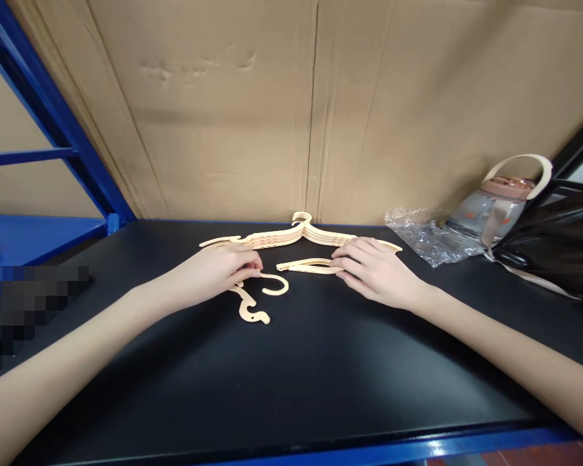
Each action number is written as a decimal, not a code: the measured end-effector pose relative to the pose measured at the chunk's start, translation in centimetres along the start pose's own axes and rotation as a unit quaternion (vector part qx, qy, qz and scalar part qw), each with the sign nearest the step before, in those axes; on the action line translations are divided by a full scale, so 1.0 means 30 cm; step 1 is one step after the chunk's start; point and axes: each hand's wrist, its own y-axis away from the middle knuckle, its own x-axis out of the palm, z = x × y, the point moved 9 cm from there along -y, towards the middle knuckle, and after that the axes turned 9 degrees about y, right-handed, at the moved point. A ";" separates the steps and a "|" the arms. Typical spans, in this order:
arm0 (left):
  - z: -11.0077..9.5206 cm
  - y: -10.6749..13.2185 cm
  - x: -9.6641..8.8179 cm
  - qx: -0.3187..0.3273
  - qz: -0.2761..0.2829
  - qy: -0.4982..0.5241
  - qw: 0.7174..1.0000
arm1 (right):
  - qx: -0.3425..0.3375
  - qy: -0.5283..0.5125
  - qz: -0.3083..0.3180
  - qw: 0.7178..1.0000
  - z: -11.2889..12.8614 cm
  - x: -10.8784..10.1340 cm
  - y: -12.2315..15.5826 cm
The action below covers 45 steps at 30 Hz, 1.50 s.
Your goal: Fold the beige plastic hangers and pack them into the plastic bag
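My left hand [223, 265] is closed, thumb and fingers pinching a cream hanger hook [284, 283] by its stem. A notched hanger arm [247, 307] sticks out from under that hand toward me; whether it is joined to the hook is hidden. My right hand [372, 268] has its fingers bent over the right end of a slim cream hanger piece [304, 266] that lies on the table, its other end pointing left. Behind both hands rests a stack of several cream hangers [304, 236], hooks toward the back; the hands partly cover its outer ends.
The black tabletop [291, 382] ends at a blue front edge. Cardboard [223, 116] stands upright along the back, with a blue metal frame [90, 152] at left. To the right are crumpled clear plastic [425, 236], a strapped bottle [490, 210] and a black bag [558, 239].
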 end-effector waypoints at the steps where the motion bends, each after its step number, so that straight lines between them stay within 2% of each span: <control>1: -0.002 -0.002 -0.001 0.001 -0.007 0.008 1.000 | 0.006 -0.019 -0.001 1.000 0.001 -0.002 -0.002; 4: -0.017 -0.008 0.008 -0.012 -0.019 0.064 0.998 | 0.063 -0.125 -0.007 0.990 -0.009 -0.012 -0.008; 6: -0.042 -0.010 0.024 -0.033 -0.025 0.118 0.992 | 0.129 -0.227 0.005 0.965 -0.017 -0.005 -0.009; 9: -0.119 -0.009 0.064 -0.046 -0.027 0.165 0.985 | 0.198 -0.382 0.060 0.900 0.016 0.037 -0.007; 12: -0.216 -0.006 0.110 -0.016 -0.011 0.185 0.983 | 0.222 -0.510 0.098 0.825 0.072 0.076 -0.008; 15: -0.266 0.001 0.139 0.015 0.012 0.202 0.979 | 0.224 -0.618 0.116 0.745 0.105 0.113 -0.010; 17: -0.256 0.005 0.150 0.019 0.038 0.197 0.980 | 0.232 -0.657 0.118 0.708 0.098 0.135 -0.009; 19: -0.219 0.005 0.135 0.013 0.033 0.183 0.982 | 0.261 -0.671 0.110 0.685 0.068 0.156 0.000; 24: -0.109 -0.002 0.019 0.007 -0.118 0.121 0.986 | 0.352 -0.709 0.082 0.606 0.006 0.199 0.038; 25: -0.096 -0.004 0.012 0.008 -0.129 0.097 0.987 | 0.361 -0.708 0.072 0.602 -0.002 0.200 0.043; 27: -0.077 -0.013 0.026 0.012 -0.119 0.048 0.992 | 0.368 -0.687 0.051 0.625 -0.019 0.194 0.050; 31: -0.070 -0.025 0.106 0.057 -0.034 -0.005 0.998 | 0.350 -0.600 0.010 0.719 -0.050 0.154 0.051; 34: -0.075 -0.021 0.116 0.082 -0.029 -0.011 0.996 | 0.318 -0.509 -0.016 0.799 -0.067 0.115 0.043; 36: -0.088 -0.017 0.101 0.092 -0.037 -0.008 0.995 | 0.295 -0.462 -0.010 0.836 -0.066 0.106 0.037; 39: -0.116 -0.013 0.064 0.100 -0.056 0.005 0.993 | 0.273 -0.429 0.027 0.860 -0.053 0.119 0.030; 41: -0.133 -0.008 0.028 0.100 -0.088 0.024 0.991 | 0.272 -0.425 0.046 0.862 -0.048 0.130 0.030; 45: -0.163 0.018 -0.057 0.107 -0.179 0.053 0.977 | 0.274 -0.438 0.041 0.855 -0.047 0.129 0.030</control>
